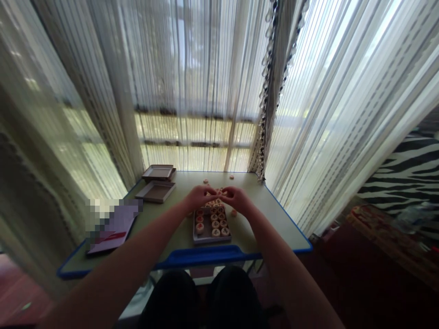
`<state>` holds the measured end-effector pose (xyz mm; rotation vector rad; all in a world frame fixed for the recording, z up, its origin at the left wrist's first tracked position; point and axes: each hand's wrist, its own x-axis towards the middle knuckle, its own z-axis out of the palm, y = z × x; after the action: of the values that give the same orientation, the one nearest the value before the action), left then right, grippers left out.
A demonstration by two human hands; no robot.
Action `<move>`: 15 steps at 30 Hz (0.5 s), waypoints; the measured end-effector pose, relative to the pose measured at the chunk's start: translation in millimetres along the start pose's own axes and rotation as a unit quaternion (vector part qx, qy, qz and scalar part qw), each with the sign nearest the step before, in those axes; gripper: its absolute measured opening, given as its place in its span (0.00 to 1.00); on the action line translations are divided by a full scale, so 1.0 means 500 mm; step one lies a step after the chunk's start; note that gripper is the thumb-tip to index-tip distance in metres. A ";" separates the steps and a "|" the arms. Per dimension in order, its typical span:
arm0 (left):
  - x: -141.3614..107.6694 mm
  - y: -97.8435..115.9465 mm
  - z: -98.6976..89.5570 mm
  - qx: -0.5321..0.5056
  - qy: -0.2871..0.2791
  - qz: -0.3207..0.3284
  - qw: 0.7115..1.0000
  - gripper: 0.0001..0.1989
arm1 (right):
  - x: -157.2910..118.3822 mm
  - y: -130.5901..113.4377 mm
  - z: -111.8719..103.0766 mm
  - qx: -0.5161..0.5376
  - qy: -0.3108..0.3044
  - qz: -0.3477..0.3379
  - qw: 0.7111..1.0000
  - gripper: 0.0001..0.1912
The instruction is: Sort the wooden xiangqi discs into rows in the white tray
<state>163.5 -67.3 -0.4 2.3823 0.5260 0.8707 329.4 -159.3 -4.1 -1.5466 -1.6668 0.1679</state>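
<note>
Over the far end of a shallow open box (211, 240), my left hand (200, 196) and my right hand (236, 197) meet with bent, closed fingertips. Round wooden Chinese chess pieces (215, 224) stand in rows inside the box, dark-marked ones at the right. Red-marked pieces (200, 227) line its left side. More pieces show between and just beyond my fingertips. What each hand pinches, if anything, is too small and partly hidden to make out. One loose piece (233, 213) lies right of the box, below my right hand.
On the blue-edged table (274, 219), two shallow trays (156, 192) sit at the back left. A purple sheet with a red pen (115, 236) lies at the left edge. Two loose pieces (232, 177) rest near the back edge. Sheer curtains (206, 91) hang behind.
</note>
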 end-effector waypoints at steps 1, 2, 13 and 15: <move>-0.009 0.005 -0.004 -0.004 0.009 -0.003 1.000 0.15 | -0.003 -0.007 0.002 0.005 -0.004 -0.003 1.000 0.19; -0.018 0.010 -0.008 -0.010 0.014 -0.005 1.000 0.16 | -0.007 -0.014 0.003 0.011 -0.006 -0.005 1.000 0.19; -0.149 0.085 -0.059 -0.078 0.019 -0.029 0.996 0.20 | -0.096 -0.125 0.024 -0.002 0.019 -0.044 0.999 0.18; -0.177 0.098 -0.064 -0.079 0.031 -0.030 0.996 0.19 | -0.110 -0.148 0.025 -0.024 0.025 -0.067 0.997 0.17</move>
<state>86.7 -140.1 8.5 2.1924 0.5307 0.9271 259.1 -218.9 6.4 -1.4561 -1.7400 0.0182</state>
